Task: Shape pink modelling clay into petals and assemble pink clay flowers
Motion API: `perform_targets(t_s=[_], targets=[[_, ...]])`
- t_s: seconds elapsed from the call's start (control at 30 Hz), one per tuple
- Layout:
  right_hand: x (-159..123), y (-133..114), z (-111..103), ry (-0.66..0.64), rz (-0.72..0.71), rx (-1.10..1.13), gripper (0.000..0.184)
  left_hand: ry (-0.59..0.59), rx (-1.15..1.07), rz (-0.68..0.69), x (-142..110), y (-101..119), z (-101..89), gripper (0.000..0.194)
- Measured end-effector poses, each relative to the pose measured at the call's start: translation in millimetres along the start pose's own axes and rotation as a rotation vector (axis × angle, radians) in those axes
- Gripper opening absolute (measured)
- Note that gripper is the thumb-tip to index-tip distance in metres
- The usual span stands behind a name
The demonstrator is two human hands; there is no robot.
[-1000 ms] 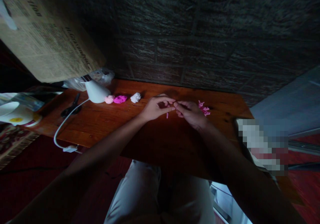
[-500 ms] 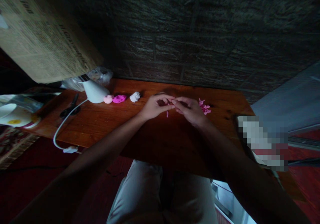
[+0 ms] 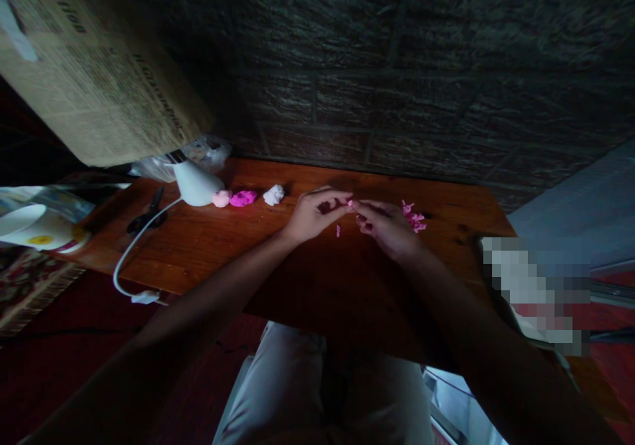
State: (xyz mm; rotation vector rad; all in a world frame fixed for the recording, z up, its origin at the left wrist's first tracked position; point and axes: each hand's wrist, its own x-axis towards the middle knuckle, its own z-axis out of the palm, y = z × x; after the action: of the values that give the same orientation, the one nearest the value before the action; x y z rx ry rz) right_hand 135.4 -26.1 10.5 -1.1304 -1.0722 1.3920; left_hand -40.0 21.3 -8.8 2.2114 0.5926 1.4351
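One small pink bit (image 3: pixel 350 203) sits above the table (image 3: pixel 198 246), pinched in the nearly closed fingertips of my left hand (image 3: pixel 313 215); my right hand (image 3: pixel 389 228) curls against it, perhaps to steady it, though whether it grips I cannot tell. Pink pieces (image 3: pixel 415 219) lie just right, the white lump (image 3: pixel 274 195) off left, presumably leaving my fingers room.
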Motion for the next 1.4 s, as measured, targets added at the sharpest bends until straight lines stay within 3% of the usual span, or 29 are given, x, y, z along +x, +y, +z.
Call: perform_targets(t_s=[0.37,0.87,1.07,1.4], targets=[[-0.4,1.1,-1.3,0.038,0.033,-0.05,0.024,-0.023,0.066,0.024,0.1,-2.1,-2.9,0.009],[-1.8,0.4,-0.8,0.051,0.011,-0.128,0.027,-0.058,-0.028,-0.24,0.2,0.9,-3.6,0.014],[-2.5,1.1,-0.7,-0.004,-0.008,-0.118,0.027,-0.08,-0.064,-0.229,-1.3,-2.4,-3.7,0.015],[-4.6,-3.1,2.3,-0.019,0.088,-0.009,0.031,-0.08,0.009,-0.194,1.0,2.9,-7.1,0.02]])
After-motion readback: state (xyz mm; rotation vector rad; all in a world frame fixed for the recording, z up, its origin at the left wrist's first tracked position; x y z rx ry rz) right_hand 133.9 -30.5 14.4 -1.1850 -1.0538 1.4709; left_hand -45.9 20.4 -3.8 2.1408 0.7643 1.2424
